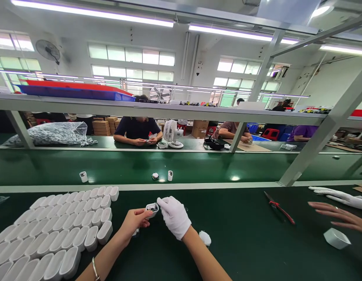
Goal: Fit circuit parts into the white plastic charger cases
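Between the thumb and fingers of my bare left hand [136, 219] is a small white oval plastic housing [152, 209], its open end up, with dark and metallic parts inside. My right hand [174, 216], in a white glove, is closed, with thumb and forefinger pinched right beside the housing's right rim. What those fingertips hold, if anything, is too small to tell. Below my left hand, a small pale piece is partly hidden behind the wrist. A crumpled white item [204, 238] lies on the green table next to my right forearm.
Rows of white oval housings [54, 238] fill the table's left. Red-handled pliers [279, 207], a white box-shaped piece [336, 238] and another person's hands [339, 214], one gloved, are at right. Loose units [83, 176] sit on the green belt [198, 166] ahead. Slanted metal posts [315, 144] carry the shelf.
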Demonstrator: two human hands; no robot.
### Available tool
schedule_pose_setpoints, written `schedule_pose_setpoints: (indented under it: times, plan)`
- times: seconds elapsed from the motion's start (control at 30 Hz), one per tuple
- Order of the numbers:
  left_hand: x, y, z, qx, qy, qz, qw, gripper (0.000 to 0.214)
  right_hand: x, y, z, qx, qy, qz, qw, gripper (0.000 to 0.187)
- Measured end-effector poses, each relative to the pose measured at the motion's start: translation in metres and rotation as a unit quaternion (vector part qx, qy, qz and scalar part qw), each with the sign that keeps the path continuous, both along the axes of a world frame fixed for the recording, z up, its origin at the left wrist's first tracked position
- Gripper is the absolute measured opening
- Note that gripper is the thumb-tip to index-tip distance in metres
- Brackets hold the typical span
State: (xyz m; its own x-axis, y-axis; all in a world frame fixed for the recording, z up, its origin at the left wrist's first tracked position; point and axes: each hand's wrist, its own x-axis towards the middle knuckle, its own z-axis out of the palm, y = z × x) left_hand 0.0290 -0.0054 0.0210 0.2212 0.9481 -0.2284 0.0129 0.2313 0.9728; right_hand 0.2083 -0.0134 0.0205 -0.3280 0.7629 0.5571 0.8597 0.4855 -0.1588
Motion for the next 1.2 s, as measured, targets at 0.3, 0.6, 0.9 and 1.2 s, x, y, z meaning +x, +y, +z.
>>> schedule_pose_setpoints:
  times: [0.3,0.6,0.9,1.2]
  plan:
    - [0.0,-0.001,0.001,0.003,0.01,-0.002,1.0,0.049,0.001,-0.002,0.001,0.018,-0.002,-0.005,1.0,0.032]
    - [-0.001,-0.001,0.001,0.01,0.031,-0.037,0.999,0.041,-0.004,-0.005,0.007,-0.013,-0.04,0.049,0.998,0.03]
    - [-0.002,0.001,-0.004,0.03,0.053,-0.036,0.998,0.048,0.009,-0.005,0.021,-0.041,0.034,0.018,0.998,0.025]
    - [-0.001,0.002,-0.004,0.099,0.15,-0.065,0.981,0.061,-0.014,-0.008,0.002,-0.27,0.259,0.122,0.919,0.032]
